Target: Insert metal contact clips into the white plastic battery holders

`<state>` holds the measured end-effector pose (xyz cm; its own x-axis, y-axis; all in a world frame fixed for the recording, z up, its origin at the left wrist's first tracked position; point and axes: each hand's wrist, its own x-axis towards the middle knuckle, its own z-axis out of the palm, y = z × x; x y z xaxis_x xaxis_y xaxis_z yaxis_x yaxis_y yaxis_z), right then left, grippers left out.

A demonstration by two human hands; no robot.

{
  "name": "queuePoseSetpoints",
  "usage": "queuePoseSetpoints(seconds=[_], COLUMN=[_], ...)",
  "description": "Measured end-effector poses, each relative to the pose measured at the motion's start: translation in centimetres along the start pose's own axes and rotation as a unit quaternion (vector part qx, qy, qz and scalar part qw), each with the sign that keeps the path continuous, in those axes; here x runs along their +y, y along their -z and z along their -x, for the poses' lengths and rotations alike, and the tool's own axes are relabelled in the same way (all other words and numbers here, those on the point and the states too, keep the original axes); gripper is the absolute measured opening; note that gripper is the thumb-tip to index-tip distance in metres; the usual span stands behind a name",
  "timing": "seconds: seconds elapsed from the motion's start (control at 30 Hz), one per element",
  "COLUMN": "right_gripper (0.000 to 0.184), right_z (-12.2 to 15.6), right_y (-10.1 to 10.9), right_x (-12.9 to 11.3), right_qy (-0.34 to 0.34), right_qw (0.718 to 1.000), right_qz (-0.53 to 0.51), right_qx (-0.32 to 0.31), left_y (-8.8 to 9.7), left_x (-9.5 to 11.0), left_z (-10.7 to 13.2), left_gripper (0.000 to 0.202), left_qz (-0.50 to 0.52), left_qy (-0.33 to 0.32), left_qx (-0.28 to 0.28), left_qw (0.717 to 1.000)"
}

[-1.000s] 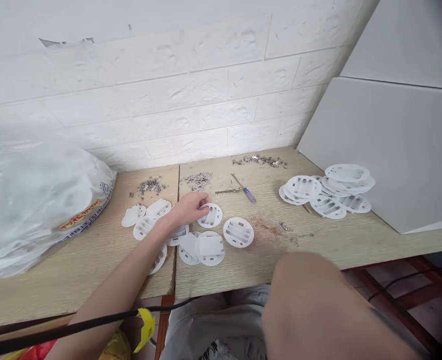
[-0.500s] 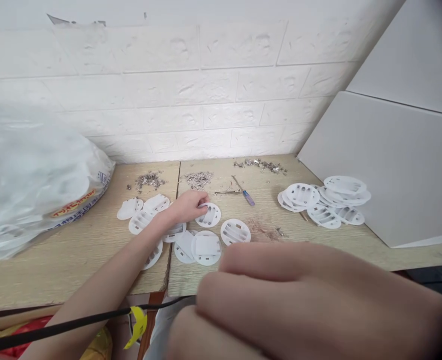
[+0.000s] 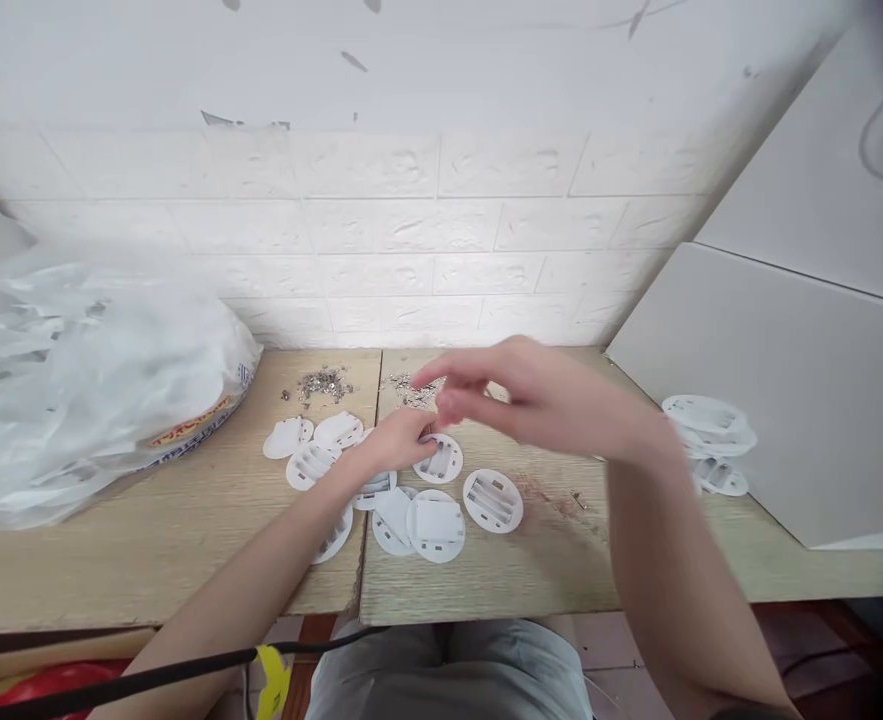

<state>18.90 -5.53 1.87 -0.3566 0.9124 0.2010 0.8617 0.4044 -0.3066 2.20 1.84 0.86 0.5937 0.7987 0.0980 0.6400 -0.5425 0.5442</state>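
My left hand [image 3: 402, 440] grips the far edge of a round white plastic battery holder [image 3: 441, 462] that lies on the table, its slots facing up. Over the table hangs my right hand [image 3: 520, 388], slightly blurred, fingers stretched and bent to the left, with a gap between thumb and fingers; I see nothing in it. Behind its fingertips shows a pile of small flat metal pieces [image 3: 403, 390], partly covered. Another battery holder [image 3: 493, 501] lies to the right, slots up. More battery holders [image 3: 436, 527] overlap nearer to me and under my left forearm.
A large clear plastic bag [image 3: 111, 390] fills the left side. Another heap of small metal parts [image 3: 323, 383] sits at the back left. Stacked battery holders [image 3: 711, 430] stand at the right by a white panel [image 3: 778, 400]. A black cable [image 3: 186, 662] crosses below.
My right hand has moved from close before the camera out over the table, toward the metal pieces. The view has shifted; my left hand stays on the same battery holder.
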Motion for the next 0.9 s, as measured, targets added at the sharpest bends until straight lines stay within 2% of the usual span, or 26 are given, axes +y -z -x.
queuePoseSetpoints(seconds=[0.1,0.2,0.57,0.77,0.9], right_gripper=[0.019,0.02,0.018,0.033,0.02], right_z=[-4.4,-6.8,-6.8,-6.9,-6.8], right_y=[1.1,1.5,-1.1,-1.3,-1.3], right_x=[2.3,4.3,6.0,5.8,5.5], right_qy=[-0.01,-0.013,-0.016,-0.026,-0.022], right_qw=[0.999,0.998,0.998,0.998,0.994], right_qz=[0.036,0.058,0.049,0.036,-0.005], right_qx=[0.002,0.002,0.028,0.049,0.112], left_y=[-0.2,-0.2,-0.5,-0.2,0.1], left_x=[-0.3,-0.5,-0.5,-0.4,-0.3], left_z=[-0.2,-0.3,-0.5,-0.5,-0.7], left_gripper=[0.004,0.007,0.006,0.008,0.01], left_qz=[-0.006,0.004,0.002,0.042,0.109], left_qy=[-0.013,-0.004,0.02,0.052,0.096], left_qx=[-0.013,-0.026,-0.017,-0.006,0.026], left_qw=[1.0,1.0,1.0,0.998,0.989])
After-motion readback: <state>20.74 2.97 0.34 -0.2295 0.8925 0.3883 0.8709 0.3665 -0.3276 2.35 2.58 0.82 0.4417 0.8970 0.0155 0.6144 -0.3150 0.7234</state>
